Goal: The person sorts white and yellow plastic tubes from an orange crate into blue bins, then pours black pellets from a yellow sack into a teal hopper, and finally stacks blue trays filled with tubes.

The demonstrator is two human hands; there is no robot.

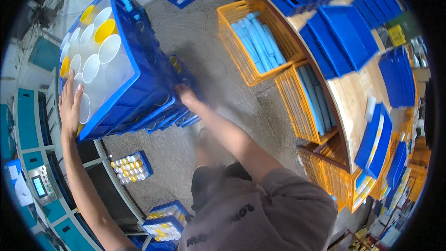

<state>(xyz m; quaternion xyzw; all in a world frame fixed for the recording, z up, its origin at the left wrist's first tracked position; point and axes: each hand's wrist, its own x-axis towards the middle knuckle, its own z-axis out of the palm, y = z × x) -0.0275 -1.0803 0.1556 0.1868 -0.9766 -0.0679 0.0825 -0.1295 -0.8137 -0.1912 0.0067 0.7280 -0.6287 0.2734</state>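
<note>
To my left rises a tall stack of blue plastic crates (160,83). Its top crate (121,95) is filled with white and yellow round cup-like pieces (91,68), open ends up. My left hand (70,104) lies at this crate's left side, fingers stretched out over the edge and against the white pieces. With my arm reaching across, my right hand (186,95) is at the right side of the stack, lower down, fingers curled against a blue crate's edge. Its fingertips are partly hidden. More round pieces show in the lower crates.
Right of the aisle, yellow crates (251,76) hold light-blue rolls (260,42), beside a curved wooden table (350,107) bearing blue trays (341,39). Small crates of white and yellow pieces (130,168) sit on the floor lower left, near a teal machine with a control panel (41,186).
</note>
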